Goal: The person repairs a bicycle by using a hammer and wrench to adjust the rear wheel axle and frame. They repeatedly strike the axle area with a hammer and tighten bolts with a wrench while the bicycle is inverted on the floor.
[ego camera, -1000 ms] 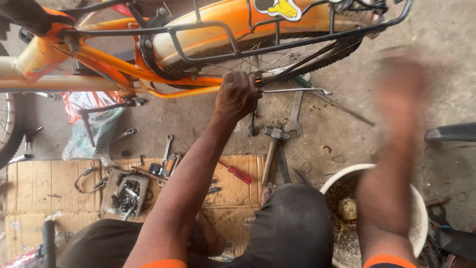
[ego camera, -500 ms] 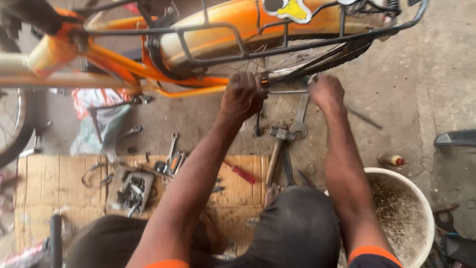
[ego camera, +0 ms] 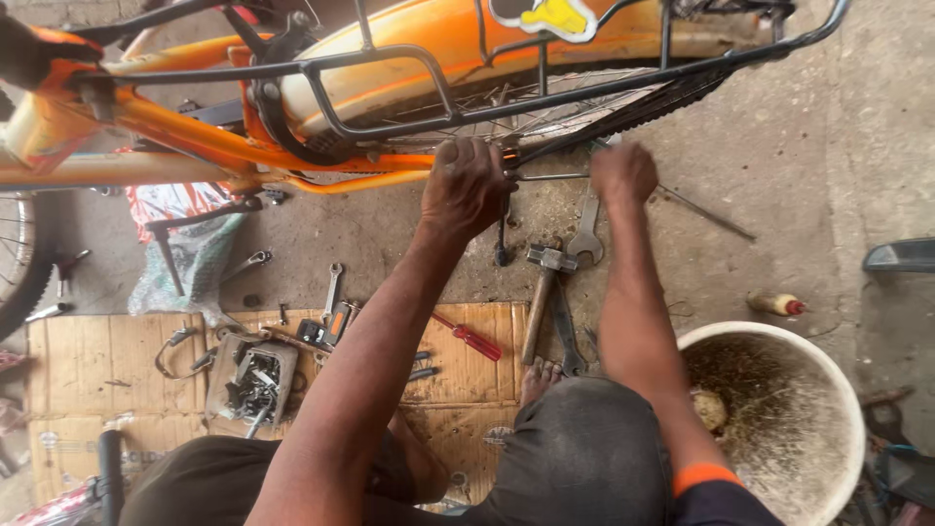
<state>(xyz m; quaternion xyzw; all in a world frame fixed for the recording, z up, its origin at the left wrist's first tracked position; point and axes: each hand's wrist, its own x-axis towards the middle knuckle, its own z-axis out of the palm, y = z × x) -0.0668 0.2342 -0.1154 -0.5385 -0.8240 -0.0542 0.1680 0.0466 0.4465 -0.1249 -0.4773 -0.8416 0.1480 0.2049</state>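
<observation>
Orange bicycle frame overhead, rear wheel beside both hands. Left hand clenched around the frame end at the rear axle; right hand closed near a thin rod, grip blurred, hard to tell on what. Risk, as judged: a slip off the axle fitting, knuckles into spokes or chain stay. Hammer and spanner loose on the floor just below, close to a bare foot; easy to kick or tread on. White bucket near the right elbow, liable to a knock.
</observation>
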